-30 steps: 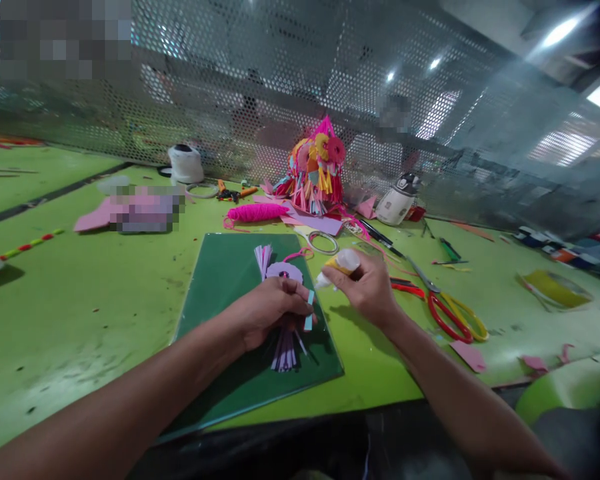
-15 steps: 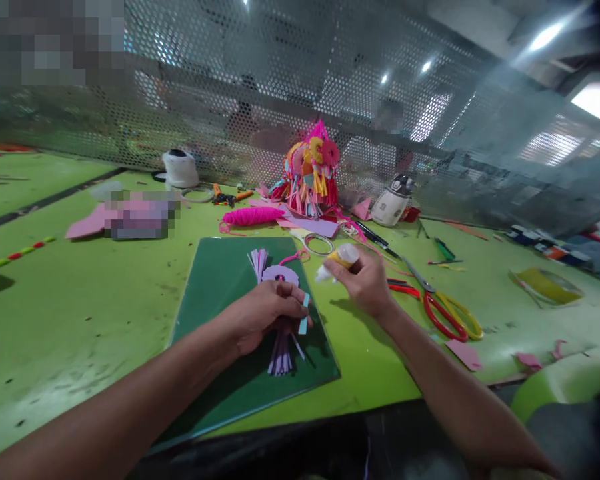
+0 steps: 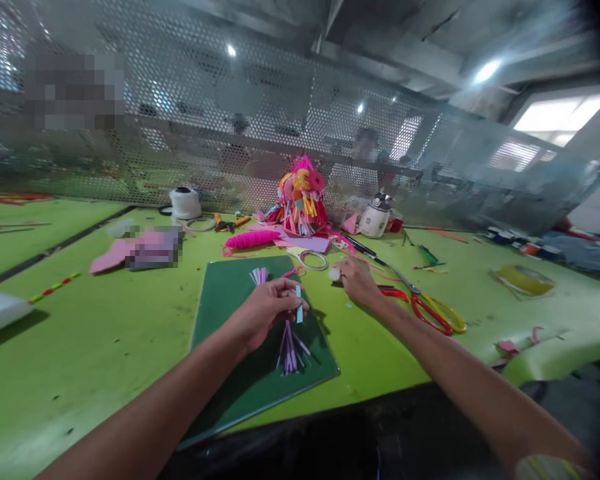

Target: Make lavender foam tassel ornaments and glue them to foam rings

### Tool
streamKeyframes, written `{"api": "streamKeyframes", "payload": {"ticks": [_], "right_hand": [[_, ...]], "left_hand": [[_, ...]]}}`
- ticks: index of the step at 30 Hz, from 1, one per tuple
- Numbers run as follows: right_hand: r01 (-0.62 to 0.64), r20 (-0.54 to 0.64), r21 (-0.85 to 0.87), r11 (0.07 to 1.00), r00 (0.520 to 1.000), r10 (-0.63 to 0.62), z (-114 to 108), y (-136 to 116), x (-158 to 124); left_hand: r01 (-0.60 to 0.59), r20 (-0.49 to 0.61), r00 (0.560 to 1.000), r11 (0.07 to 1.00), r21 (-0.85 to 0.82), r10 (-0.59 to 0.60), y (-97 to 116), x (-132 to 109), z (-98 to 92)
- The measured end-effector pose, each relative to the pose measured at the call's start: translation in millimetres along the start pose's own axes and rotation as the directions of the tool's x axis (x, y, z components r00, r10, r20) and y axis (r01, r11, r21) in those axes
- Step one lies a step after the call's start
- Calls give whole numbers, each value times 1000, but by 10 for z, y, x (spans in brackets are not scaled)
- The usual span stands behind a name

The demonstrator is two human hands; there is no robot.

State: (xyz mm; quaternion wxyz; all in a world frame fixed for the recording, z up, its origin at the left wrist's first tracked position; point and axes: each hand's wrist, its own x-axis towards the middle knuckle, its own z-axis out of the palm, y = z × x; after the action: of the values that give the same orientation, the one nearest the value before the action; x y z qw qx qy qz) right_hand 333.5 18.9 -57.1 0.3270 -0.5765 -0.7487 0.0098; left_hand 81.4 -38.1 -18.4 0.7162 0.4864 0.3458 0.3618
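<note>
My left hand (image 3: 275,301) is closed in a pinch on a narrow light-blue paper strip (image 3: 299,305), held upright above the dark green board (image 3: 235,380). Below that hand a purple paper tassel (image 3: 291,353) fans out on the board. Another pale purple fringe (image 3: 259,275) shows above the fingers; the disc between them is mostly covered by my hand. To the right of the board, low at the tabletop, my right hand (image 3: 359,279) is closed around a small glue bottle (image 3: 335,274). Only the bottle's whitish end sticks out; my fingers hide the rest.
Large scissors (image 3: 437,313) with red and yellow handles lie right of my right hand. Behind are smaller scissors (image 3: 313,260), pink yarn (image 3: 253,239), a colourful tasselled ornament (image 3: 303,197) and a white bottle (image 3: 374,219). A perforated metal screen (image 3: 190,147) closes the table's back.
My right hand has lowered the glue bottle to the tabletop. My left hand still pinches the blue strip. The camera view has tilted up.
</note>
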Motion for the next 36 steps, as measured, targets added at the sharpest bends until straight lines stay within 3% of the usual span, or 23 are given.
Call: {"api": "streamKeyframes", "payload": {"ticks": [4,7,9,11,13,15,17,22,28,30,36], "right_hand": [[-13,15,39,999,1000,13,-185,-119,-185],[0,-9,134,991,1000,2,-305,-479,-335],[6,55,266,964,998,-22,-327,-795,-406],[-172,229,578,798,972,43,-293,-1082,-438],[-327,327,752,572,939,107,-218,-1276,-429],[-394,356,833,389,919,168,-130,-1360,-390],[-401,354,864,304,914,201,-62,-1360,-342],[-381,338,865,326,923,182,-65,-1266,-260],[-251,214,757,603,968,134,-169,-1245,-179],[-238,183,725,647,971,153,-166,-1235,-145],[-194,212,780,594,976,41,-140,-1224,-50]], "left_hand": [[-51,-46,998,999,16,52,1,3,9],[-152,-114,981,988,37,156,-1,6,47],[-245,-179,952,969,35,247,4,1,78],[-314,-235,921,949,21,310,13,-11,103],[-359,-270,897,933,10,349,21,-25,115],[-385,-271,887,923,14,374,24,-31,109],[-406,-254,883,914,9,395,23,-27,92],[-426,-236,876,904,25,420,34,-8,63],[-421,-263,861,900,114,436,66,7,49],[-412,-271,854,895,172,445,77,7,41],[-381,-255,840,855,351,479,185,-30,35]]}}
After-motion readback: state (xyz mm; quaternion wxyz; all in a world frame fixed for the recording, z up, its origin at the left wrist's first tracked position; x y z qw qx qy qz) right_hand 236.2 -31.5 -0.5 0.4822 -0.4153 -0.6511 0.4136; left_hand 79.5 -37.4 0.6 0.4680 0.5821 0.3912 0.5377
